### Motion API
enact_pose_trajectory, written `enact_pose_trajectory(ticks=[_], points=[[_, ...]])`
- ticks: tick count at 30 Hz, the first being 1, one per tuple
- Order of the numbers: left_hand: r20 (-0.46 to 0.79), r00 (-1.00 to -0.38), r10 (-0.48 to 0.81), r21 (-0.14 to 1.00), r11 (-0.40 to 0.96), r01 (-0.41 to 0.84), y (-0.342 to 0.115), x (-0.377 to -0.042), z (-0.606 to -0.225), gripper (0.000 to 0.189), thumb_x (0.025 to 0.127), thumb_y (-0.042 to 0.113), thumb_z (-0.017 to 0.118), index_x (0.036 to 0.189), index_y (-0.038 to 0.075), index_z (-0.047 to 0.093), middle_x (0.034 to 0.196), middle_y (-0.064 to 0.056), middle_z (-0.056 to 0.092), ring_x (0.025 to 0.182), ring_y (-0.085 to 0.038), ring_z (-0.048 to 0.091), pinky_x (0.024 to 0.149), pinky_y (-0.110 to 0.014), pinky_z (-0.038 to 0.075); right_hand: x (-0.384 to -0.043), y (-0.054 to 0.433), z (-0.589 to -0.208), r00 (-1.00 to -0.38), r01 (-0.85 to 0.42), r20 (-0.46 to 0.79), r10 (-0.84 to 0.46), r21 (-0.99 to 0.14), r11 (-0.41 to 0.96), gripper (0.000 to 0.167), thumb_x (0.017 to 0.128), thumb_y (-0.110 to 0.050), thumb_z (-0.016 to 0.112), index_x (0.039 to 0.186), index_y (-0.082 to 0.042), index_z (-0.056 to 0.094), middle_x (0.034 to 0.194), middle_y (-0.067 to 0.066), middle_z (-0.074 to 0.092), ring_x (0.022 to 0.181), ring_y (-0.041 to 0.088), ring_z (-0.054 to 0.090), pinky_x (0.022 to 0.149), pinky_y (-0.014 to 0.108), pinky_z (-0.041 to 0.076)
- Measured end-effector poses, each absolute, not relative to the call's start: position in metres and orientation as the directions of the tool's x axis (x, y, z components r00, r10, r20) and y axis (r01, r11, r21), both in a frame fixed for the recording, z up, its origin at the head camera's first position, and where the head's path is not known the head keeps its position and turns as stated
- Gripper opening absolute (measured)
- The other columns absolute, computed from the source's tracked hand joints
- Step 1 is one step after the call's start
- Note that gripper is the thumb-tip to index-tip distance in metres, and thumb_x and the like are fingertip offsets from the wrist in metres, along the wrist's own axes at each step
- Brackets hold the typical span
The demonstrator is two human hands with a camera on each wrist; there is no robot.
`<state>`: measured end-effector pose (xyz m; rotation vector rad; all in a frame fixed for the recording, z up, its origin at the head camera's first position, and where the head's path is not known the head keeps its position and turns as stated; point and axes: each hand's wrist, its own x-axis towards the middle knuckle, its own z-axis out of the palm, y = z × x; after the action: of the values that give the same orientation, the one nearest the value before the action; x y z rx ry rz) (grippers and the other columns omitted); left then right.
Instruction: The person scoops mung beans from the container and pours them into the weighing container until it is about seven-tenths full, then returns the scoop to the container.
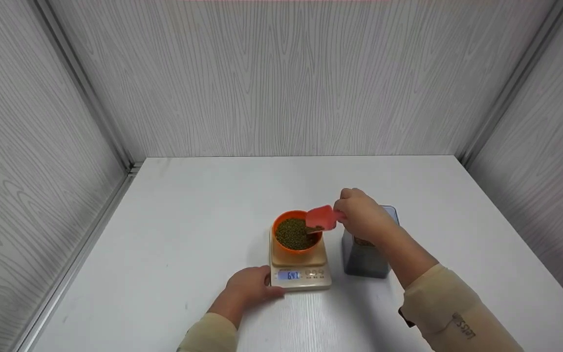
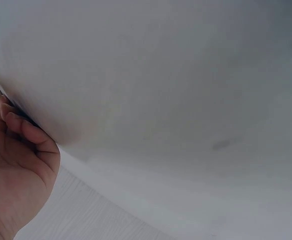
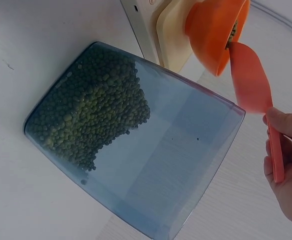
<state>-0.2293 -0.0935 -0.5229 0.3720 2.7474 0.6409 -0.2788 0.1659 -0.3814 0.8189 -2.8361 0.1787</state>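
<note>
A kitchen scale (image 1: 303, 284) with a lit display bears an orange bowl (image 1: 281, 248) of small green beans (image 1: 293, 234), which look like mung beans. My left hand (image 1: 249, 287) holds the scale's front left corner, fingers at its side and thumb along the front. In the left wrist view, that hand (image 2: 23, 165) shows curled fingers at the scale's edge. My right hand (image 1: 364, 215) grips a red scoop (image 1: 321, 217) by its handle, tilted at the bowl's right rim. A few beans lie at the scoop's lip. The right wrist view shows the scoop (image 3: 251, 82) against the bowl (image 3: 211, 32).
Right of the scale stands a clear bluish container (image 1: 367, 261), partly hidden under my right forearm. Green beans (image 3: 95, 110) fill its lower part in the right wrist view. White table (image 1: 188, 220) surrounds these things, with grey wood-grain panels (image 1: 281, 78) behind and at both sides.
</note>
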Motion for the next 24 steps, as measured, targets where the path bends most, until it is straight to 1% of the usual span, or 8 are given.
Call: enact_pose_trajectory(ticks=[3,8,12,15,18,21,24], points=[[-0.223,-0.924,0.309,0.465,0.867,0.178,-0.0936,-0.2290,-0.5222,0.044,0.074,0.053,0.067,0.100,0.018,0.060,0.092,-0.001,0.063,0.092,-0.023,0.058,0.083,-0.042,0.043,-0.2783,0.1664,-0.3821,-0.815,-0.555,0.225,-0.533,-0.039,0.831,0.016,0.075,0.001,0.069,0.087,-0.009,0.070,0.081,0.003,0.053,0.077,0.018,0.048,0.070,0.029,0.047],[-0.218,-0.928,0.304,0.466,0.868,0.174,-0.0934,-0.2278,-0.5207,0.042,0.073,0.052,0.067,0.097,0.018,0.059,0.088,0.002,0.061,0.087,-0.020,0.057,0.081,-0.041,0.044,-0.2771,0.1666,-0.3830,-0.764,-0.602,0.282,-0.580,0.013,0.799,0.016,0.074,0.003,0.068,0.084,-0.010,0.068,0.082,0.003,0.053,0.078,0.018,0.048,0.071,0.028,0.047],[-0.214,-0.930,0.299,0.476,0.863,0.168,-0.0928,-0.2270,-0.5210,0.041,0.073,0.051,0.068,0.097,0.019,0.060,0.089,0.002,0.062,0.087,-0.020,0.057,0.081,-0.042,0.043,-0.2751,0.1666,-0.3813,-0.717,-0.631,0.302,-0.628,0.102,0.769,0.012,0.077,0.002,0.066,0.084,-0.008,0.066,0.082,0.003,0.051,0.079,0.018,0.047,0.071,0.028,0.045],[-0.216,-0.929,0.301,0.476,0.863,0.169,-0.0926,-0.2269,-0.5209,0.043,0.073,0.051,0.068,0.099,0.018,0.060,0.091,0.002,0.062,0.088,-0.021,0.058,0.082,-0.042,0.043,-0.2732,0.1673,-0.3790,-0.698,-0.631,0.301,-0.650,0.172,0.757,0.013,0.078,0.001,0.065,0.087,-0.007,0.067,0.084,0.003,0.052,0.080,0.018,0.046,0.071,0.027,0.045],[-0.222,-0.928,0.298,0.474,0.865,0.164,-0.0924,-0.2273,-0.5204,0.044,0.073,0.052,0.068,0.099,0.017,0.060,0.090,0.001,0.062,0.087,-0.020,0.058,0.082,-0.042,0.043,-0.2725,0.1689,-0.3777,-0.679,-0.630,0.313,-0.664,0.217,0.746,0.014,0.079,0.002,0.064,0.090,-0.007,0.067,0.086,0.005,0.052,0.081,0.018,0.046,0.072,0.026,0.045],[-0.230,-0.928,0.294,0.467,0.870,0.160,-0.0925,-0.2282,-0.5207,0.045,0.073,0.053,0.067,0.099,0.017,0.060,0.088,0.002,0.061,0.086,-0.020,0.057,0.081,-0.042,0.044,-0.2732,0.1710,-0.3781,-0.657,-0.633,0.331,-0.677,0.247,0.734,0.015,0.078,0.002,0.064,0.090,-0.007,0.068,0.086,0.005,0.053,0.080,0.019,0.046,0.072,0.026,0.045],[-0.239,-0.926,0.292,0.462,0.873,0.156,-0.0928,-0.2288,-0.5210,0.046,0.073,0.053,0.068,0.100,0.016,0.060,0.089,0.001,0.061,0.086,-0.020,0.057,0.082,-0.042,0.044,-0.2751,0.1736,-0.3791,-0.643,-0.640,0.345,-0.684,0.247,0.727,0.014,0.077,0.002,0.065,0.088,-0.007,0.067,0.084,0.005,0.053,0.079,0.018,0.046,0.071,0.026,0.045]])
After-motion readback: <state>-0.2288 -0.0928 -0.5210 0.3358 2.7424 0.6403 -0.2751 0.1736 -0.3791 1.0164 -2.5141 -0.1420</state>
